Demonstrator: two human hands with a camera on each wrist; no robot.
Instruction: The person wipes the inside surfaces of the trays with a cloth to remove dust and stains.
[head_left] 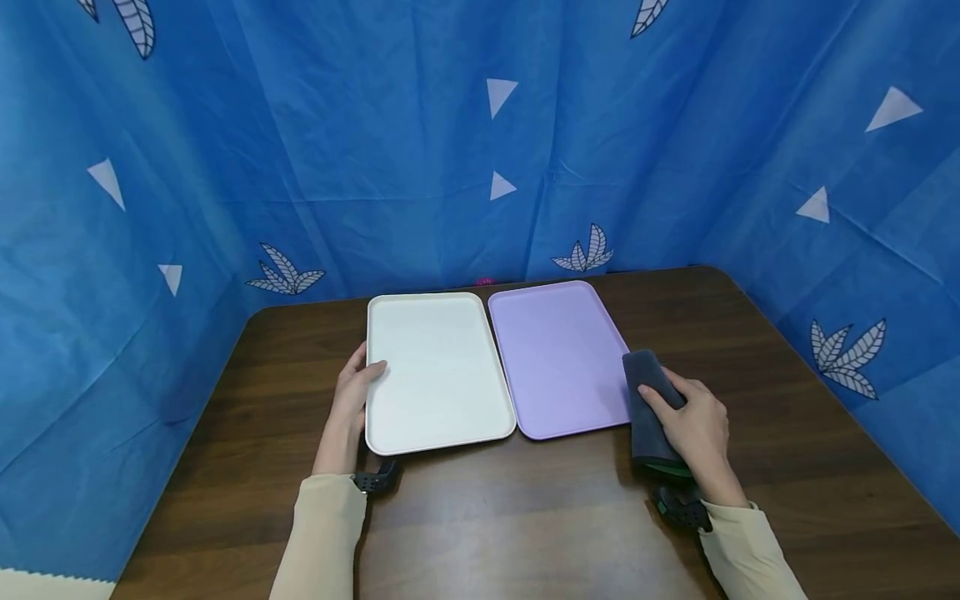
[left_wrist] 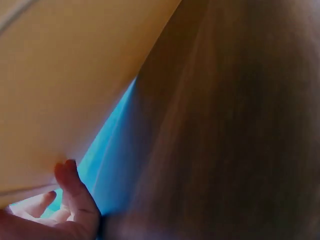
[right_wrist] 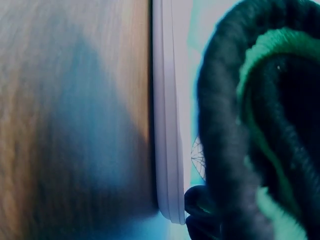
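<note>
My left hand (head_left: 349,402) grips the left edge of a white rectangular tray (head_left: 438,371), thumb on the upper face. From the left wrist view, the tray's underside (left_wrist: 65,95) slants above the table, with fingers (left_wrist: 80,200) at its edge. Beside it lies a purple tray (head_left: 558,358), its long side against the white one. My right hand (head_left: 699,417) holds a folded dark grey cloth (head_left: 645,396) by the purple tray's right edge. Close up in the right wrist view, the cloth (right_wrist: 222,125) shows green inner layers; the fingers there are mostly hidden.
Both trays are on a dark brown wooden table (head_left: 525,525) with rounded back corners. A blue curtain (head_left: 420,167) with white triangles and leaves hangs behind and along both sides. Each wrist wears a dark band, the left one (head_left: 377,478) below the white tray.
</note>
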